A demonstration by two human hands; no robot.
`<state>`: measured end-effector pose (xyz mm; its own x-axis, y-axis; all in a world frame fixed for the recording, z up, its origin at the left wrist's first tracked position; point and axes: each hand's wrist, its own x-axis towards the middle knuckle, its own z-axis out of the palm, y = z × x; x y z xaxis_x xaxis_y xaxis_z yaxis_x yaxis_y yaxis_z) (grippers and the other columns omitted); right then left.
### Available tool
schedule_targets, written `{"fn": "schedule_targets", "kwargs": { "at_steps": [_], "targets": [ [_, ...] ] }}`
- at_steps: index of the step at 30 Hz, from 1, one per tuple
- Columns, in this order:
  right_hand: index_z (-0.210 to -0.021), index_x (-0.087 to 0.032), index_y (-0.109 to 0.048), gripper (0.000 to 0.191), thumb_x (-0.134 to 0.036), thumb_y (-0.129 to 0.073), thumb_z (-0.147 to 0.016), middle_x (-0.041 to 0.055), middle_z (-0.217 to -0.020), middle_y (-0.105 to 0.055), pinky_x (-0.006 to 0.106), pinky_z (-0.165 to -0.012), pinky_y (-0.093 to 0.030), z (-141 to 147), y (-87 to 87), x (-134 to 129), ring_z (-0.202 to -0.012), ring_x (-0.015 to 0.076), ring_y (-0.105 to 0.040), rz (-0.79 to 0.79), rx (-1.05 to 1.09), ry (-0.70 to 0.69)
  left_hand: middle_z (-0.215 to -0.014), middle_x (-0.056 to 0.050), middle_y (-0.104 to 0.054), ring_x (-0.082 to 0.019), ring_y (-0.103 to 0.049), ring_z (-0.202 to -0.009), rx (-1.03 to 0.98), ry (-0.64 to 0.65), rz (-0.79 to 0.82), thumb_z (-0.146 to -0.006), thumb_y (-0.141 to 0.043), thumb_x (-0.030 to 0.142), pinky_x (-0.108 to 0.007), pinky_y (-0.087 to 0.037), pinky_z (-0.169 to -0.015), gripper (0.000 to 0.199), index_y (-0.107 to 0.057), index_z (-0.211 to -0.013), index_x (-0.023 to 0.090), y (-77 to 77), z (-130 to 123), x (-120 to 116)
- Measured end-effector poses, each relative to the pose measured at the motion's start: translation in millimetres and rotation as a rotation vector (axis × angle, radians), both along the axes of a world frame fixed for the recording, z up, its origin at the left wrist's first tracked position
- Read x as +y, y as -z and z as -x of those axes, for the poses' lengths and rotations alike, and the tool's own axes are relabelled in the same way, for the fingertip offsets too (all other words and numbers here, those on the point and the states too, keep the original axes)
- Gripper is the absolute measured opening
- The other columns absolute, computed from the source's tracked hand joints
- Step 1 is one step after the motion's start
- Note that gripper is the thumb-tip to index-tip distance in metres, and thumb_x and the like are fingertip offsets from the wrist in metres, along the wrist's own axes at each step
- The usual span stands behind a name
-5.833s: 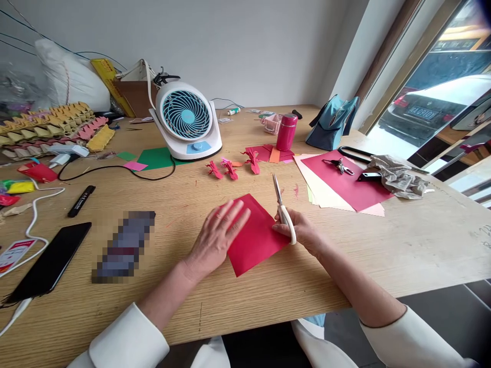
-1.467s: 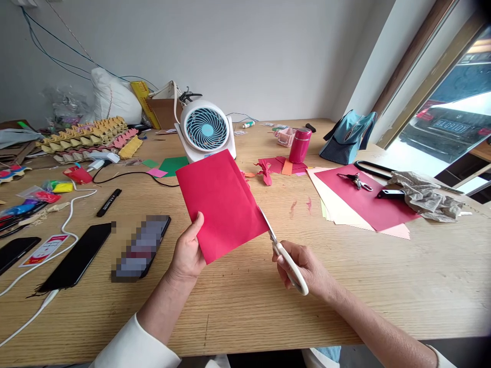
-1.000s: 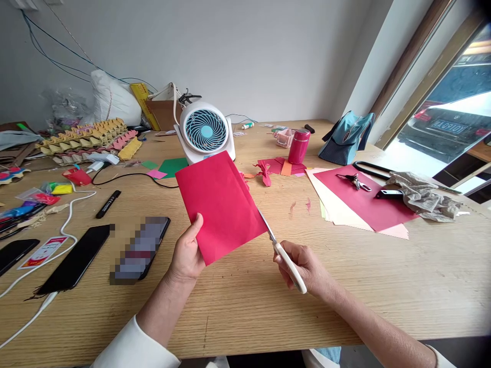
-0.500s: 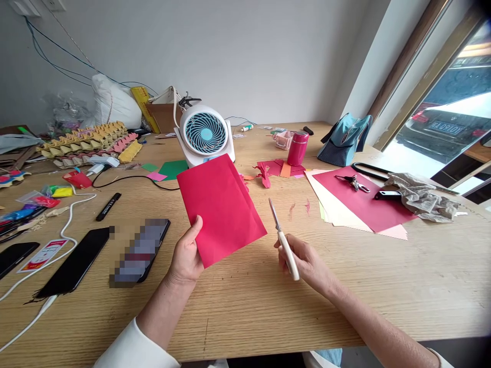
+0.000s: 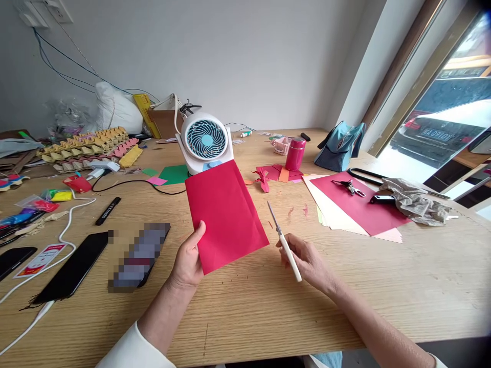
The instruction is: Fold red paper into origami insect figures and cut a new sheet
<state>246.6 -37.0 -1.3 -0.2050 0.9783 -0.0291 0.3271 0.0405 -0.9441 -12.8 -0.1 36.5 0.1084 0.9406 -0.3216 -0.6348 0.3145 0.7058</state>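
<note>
My left hand (image 5: 188, 258) grips a folded sheet of red paper (image 5: 226, 220) by its lower left edge, thumb on the front face. The paper is raised off the table, its layers slightly apart along the right side. White-handled scissors (image 5: 288, 253) are in my right hand (image 5: 307, 258), turned edge-on with the blades pointing up and away. Their blade tip is just right of the paper, not touching it. Most of my right fingers are hidden behind the handle.
A white fan (image 5: 207, 140) stands behind the red paper, near a pink flask (image 5: 295, 154) and a crumpled red paper piece (image 5: 263, 180). Coloured sheets (image 5: 353, 202) lie at right beside a blue bag (image 5: 340, 146). Phones (image 5: 74, 268), a marker (image 5: 108, 211) and cables occupy the left.
The view has shifted slightly. The red paper sits a little further right and lower in the picture, its angle slightly changed. Both hands keep their holds.
</note>
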Motion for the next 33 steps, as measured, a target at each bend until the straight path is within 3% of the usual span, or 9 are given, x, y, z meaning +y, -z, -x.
{"fn": "schedule_targets", "kwargs": {
  "at_steps": [4, 8, 13, 20, 26, 30, 33],
  "targets": [
    [-0.088, -0.020, -0.052, 0.044, -0.063, -0.050, -0.090, 0.0002, -0.068, -0.058, 0.028, -0.059, -0.044, 9, -12.5, -7, -0.061, 0.0147, -0.055, 0.088, 0.127, -0.133, -0.116, -0.011, -0.075, -0.029, -0.067, -0.117, -0.018, 0.018, 0.024, -0.093, -0.057, 0.037, -0.042, -0.050, -0.108, 0.039, -0.066, -0.124, 0.014, 1.8, -3, -2],
    [-0.088, -0.019, -0.052, 0.049, -0.068, -0.046, -0.091, 0.0015, -0.070, -0.060, 0.028, -0.060, -0.044, 12, -15.5, -10, -0.063, 0.0151, -0.057, 0.074, 0.137, -0.168, -0.120, -0.012, -0.073, -0.029, -0.067, -0.116, -0.020, 0.045, 0.025, -0.094, -0.056, 0.038, -0.041, -0.051, -0.106, 0.042, -0.064, -0.127, 0.014, 4.0, -7, -3],
    [-0.087, -0.019, -0.051, 0.051, -0.069, -0.044, -0.091, 0.0014, -0.068, -0.060, 0.028, -0.060, -0.044, 12, -14.8, -11, -0.062, 0.0149, -0.057, 0.074, 0.123, -0.168, -0.118, -0.011, -0.074, -0.027, -0.068, -0.114, -0.023, 0.044, 0.048, -0.095, -0.055, 0.038, -0.038, -0.055, -0.101, 0.038, -0.067, -0.122, 0.014, 6.8, -12, -3],
    [-0.088, -0.019, -0.052, 0.048, -0.066, -0.044, -0.093, 0.0006, -0.066, -0.061, 0.027, -0.058, -0.044, 13, -12.2, -11, -0.059, 0.0140, -0.057, 0.075, 0.148, -0.167, -0.120, -0.012, -0.073, -0.029, -0.063, -0.122, 0.005, 0.076, 0.030, -0.095, -0.053, 0.040, -0.042, -0.050, -0.107, 0.042, -0.064, -0.126, 0.013, 6.9, -12, -4],
    [-0.084, -0.019, -0.052, 0.045, -0.063, -0.049, -0.092, 0.0006, -0.068, -0.060, 0.026, -0.055, -0.043, 8, -0.9, -5, -0.059, 0.0131, -0.055, 0.076, 0.183, -0.040, -0.118, -0.012, -0.074, -0.029, -0.066, -0.117, -0.011, 0.090, 0.036, -0.094, -0.055, 0.040, -0.041, -0.051, -0.107, 0.044, -0.063, -0.129, 0.014, 6.0, -11, -4],
    [-0.085, -0.021, -0.053, 0.032, -0.051, -0.052, -0.094, -0.0007, -0.069, -0.056, 0.025, -0.053, -0.037, -4, 8.4, 5, -0.060, 0.0131, -0.051, -0.027, 0.019, 0.096, -0.111, -0.011, -0.076, -0.027, -0.070, -0.110, -0.055, 0.086, 0.088, -0.096, -0.052, 0.037, -0.040, -0.052, -0.106, 0.042, -0.063, -0.129, 0.013, 5.0, -9, -5],
    [-0.078, -0.022, -0.049, 0.024, -0.040, -0.054, -0.092, -0.0027, -0.062, -0.052, 0.026, -0.053, -0.026, -14, 12.7, 11, -0.055, 0.0121, -0.042, -0.186, -0.411, 0.232, -0.108, -0.011, -0.077, -0.028, -0.071, -0.109, -0.082, 0.114, 0.104, -0.097, -0.050, 0.037, -0.041, -0.052, -0.106, 0.041, -0.064, -0.127, 0.013, 4.8, -7, -5]
  ]
}}
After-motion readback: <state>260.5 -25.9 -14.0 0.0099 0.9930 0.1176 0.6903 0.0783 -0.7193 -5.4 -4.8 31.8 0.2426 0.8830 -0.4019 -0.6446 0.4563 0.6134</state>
